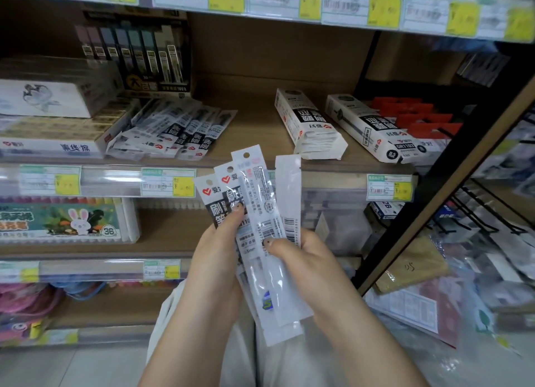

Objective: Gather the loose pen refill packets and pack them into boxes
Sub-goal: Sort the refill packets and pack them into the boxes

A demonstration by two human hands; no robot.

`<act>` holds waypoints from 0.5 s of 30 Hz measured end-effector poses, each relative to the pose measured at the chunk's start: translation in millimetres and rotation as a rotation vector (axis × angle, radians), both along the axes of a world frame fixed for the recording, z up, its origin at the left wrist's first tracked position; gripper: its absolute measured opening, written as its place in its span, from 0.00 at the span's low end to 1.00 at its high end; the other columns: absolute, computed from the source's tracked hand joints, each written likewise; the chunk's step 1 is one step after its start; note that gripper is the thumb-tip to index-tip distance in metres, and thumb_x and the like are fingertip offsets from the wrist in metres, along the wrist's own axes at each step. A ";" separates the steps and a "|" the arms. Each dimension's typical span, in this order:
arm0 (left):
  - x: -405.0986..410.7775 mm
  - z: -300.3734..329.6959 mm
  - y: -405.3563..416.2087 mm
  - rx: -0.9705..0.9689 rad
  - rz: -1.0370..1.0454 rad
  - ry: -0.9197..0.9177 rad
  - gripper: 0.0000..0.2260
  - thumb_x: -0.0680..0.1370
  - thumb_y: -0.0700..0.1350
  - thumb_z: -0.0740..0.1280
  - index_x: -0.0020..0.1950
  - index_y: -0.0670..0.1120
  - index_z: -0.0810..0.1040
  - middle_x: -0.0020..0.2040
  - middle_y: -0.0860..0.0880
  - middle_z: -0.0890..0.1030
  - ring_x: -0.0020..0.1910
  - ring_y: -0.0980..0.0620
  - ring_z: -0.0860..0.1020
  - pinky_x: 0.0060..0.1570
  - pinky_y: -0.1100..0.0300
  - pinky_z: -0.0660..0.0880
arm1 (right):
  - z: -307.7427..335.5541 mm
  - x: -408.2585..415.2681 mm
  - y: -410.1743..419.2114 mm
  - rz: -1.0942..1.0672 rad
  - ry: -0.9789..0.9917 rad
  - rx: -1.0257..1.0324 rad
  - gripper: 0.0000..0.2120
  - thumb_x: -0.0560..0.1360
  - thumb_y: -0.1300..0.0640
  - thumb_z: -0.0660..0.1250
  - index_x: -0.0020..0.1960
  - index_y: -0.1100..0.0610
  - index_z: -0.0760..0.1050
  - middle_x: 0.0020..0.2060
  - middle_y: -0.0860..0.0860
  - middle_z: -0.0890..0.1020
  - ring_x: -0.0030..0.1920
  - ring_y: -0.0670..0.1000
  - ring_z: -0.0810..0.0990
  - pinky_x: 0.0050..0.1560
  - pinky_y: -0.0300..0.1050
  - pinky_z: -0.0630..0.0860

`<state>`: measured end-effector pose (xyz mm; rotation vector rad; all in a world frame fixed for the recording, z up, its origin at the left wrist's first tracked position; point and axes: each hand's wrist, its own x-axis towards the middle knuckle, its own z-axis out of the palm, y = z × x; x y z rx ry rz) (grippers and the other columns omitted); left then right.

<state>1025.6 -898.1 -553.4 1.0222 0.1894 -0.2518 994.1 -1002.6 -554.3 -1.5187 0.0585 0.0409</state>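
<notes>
While both hands sit low in front of the shelving, the left hand (215, 252) grips a fanned bunch of refill packets (254, 212) from the left side, thumb pressed on the front of the printed ones, and the right hand (304, 259) pinches the same bunch from the right, thumb on the clear front of a packet, fingers curled behind. Fan stands roughly upright, hang holes at top; two leftmost packets show a red heart logo and black label, the others show white backs with barcodes. More loose packets (173, 133) lie in a messy pile on the middle shelf (254, 126), left of centre, just beside a flat white box (58, 146) with blue lettering. Right of centre on that shelf lie two white refill boxes: the nearer box (307, 126) has its near end open with packets showing inside, the further box (370, 128) lies just to its right, end flap unclear. Orange-red packs (417, 117) stacked behind it. Dark display carton (139, 56) stands at back left. Yellow price tags (179, 184) run along shelf edges. Marker set with rabbit picture (63, 221) on the shelf below, left. Light trousers (202, 343) visible under the forearms
</notes>
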 end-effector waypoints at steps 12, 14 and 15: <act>5.8 -3.9 12.1 0.008 0.018 -0.022 0.10 0.81 0.41 0.57 0.42 0.40 0.73 0.27 0.46 0.76 0.22 0.51 0.73 0.26 0.60 0.75 | 15.2 2.5 -25.0 -0.121 -0.362 -0.370 0.07 0.70 0.58 0.68 0.46 0.51 0.81 0.45 0.53 0.84 0.48 0.47 0.81 0.48 0.37 0.74; 4.0 -2.5 11.1 -0.001 -0.031 -0.004 0.10 0.81 0.40 0.57 0.43 0.39 0.74 0.27 0.47 0.73 0.22 0.52 0.71 0.23 0.60 0.74 | 17.0 2.0 -25.4 -0.127 -0.394 -0.399 0.08 0.70 0.56 0.67 0.48 0.53 0.81 0.45 0.53 0.84 0.47 0.47 0.81 0.48 0.38 0.74; 3.5 -1.7 10.3 -0.001 -0.052 -0.009 0.09 0.80 0.41 0.57 0.45 0.39 0.75 0.27 0.47 0.72 0.22 0.52 0.70 0.22 0.60 0.72 | 17.2 1.7 -25.7 -0.126 -0.375 -0.393 0.06 0.70 0.57 0.68 0.45 0.53 0.82 0.44 0.50 0.85 0.46 0.44 0.81 0.47 0.34 0.73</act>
